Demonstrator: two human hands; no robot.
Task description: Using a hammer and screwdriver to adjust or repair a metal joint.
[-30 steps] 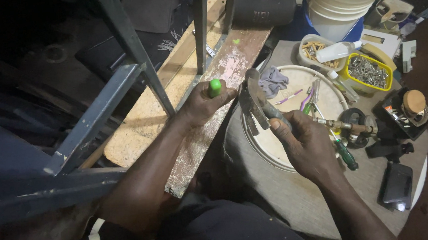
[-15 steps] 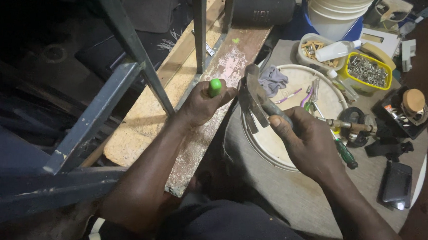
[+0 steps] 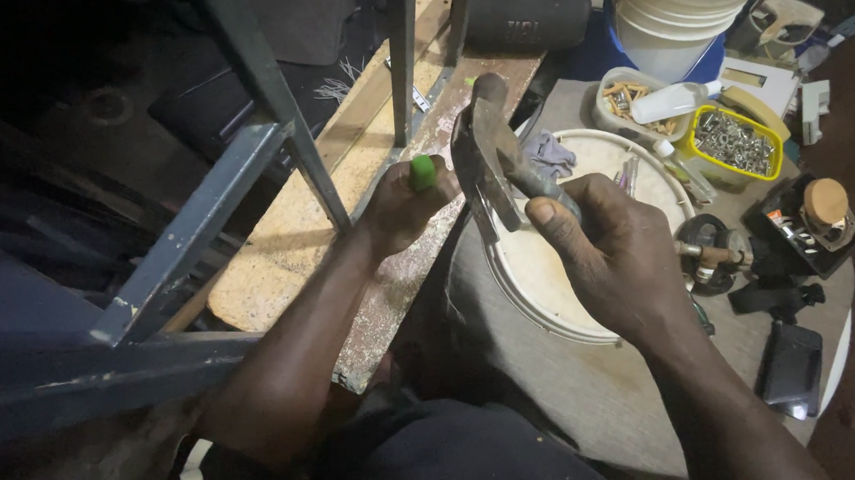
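— Where the view begins at the left, what do you make out?

— Painted metal bars (image 3: pixel 197 236), blue-grey and chipped, crossing at angles over a long wooden plank (image 3: pixel 343 186). Its top is pale and rough; a worn, paint-flecked board (image 3: pixel 400 282) lies along its near edge.

— And the left hand?

— The left hand (image 3: pixel 400 207) is clenched around a tool with a bright green handle (image 3: pixel 423 172); only the rounded plastic end shows above the fist. It sits over the flecked board, just beside an upright bar.

— What about the other hand?

— The right hand (image 3: pixel 614 257) grips a claw hammer (image 3: pixel 486 151) by its neck, thumb laid along the shaft. The steel head is dull and scuffed, raised close to the green handle, with the curved claw pointing down.

— What lies under it?

— A round white lid (image 3: pixel 552 301), smooth and stained, with a crumpled grey rag (image 3: pixel 549 151) near its far edge. It rests on a grey cloth-covered surface (image 3: pixel 579 400).

— Farther right?

— A black cylindrical speaker (image 3: pixel 527 17) lies at the far end of the plank. Beyond that stands a stack of white buckets (image 3: pixel 678 17), a yellow tub of metal screws (image 3: pixel 732 141), a small clear tub of pale bits (image 3: pixel 623 96), and a dark box holding a cork-topped jar (image 3: pixel 826 204). A flat black case (image 3: pixel 788 370) lies nearest the edge.
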